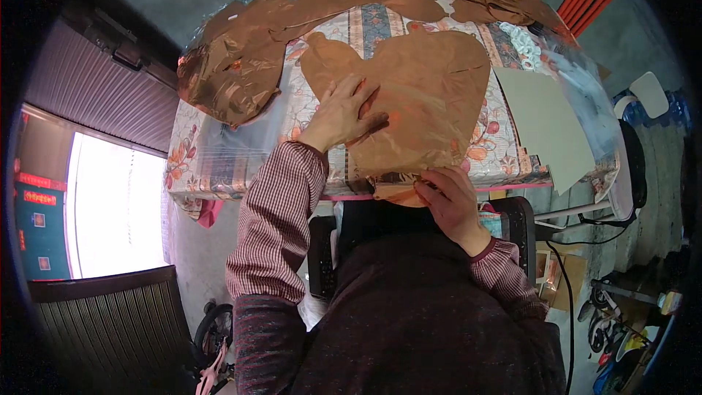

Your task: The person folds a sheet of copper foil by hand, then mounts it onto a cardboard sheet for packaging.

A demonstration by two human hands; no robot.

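Brown film piece (428,91) lobed, creased; left hand (342,113) spread atop, right hand (455,203) pinching near edge.

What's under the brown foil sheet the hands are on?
Flowered tablecloth shows along both sides of the brown foil sheet, so the sheet lies over it. Anything else directly beneath, including below the left hand, is covered; can't tell.
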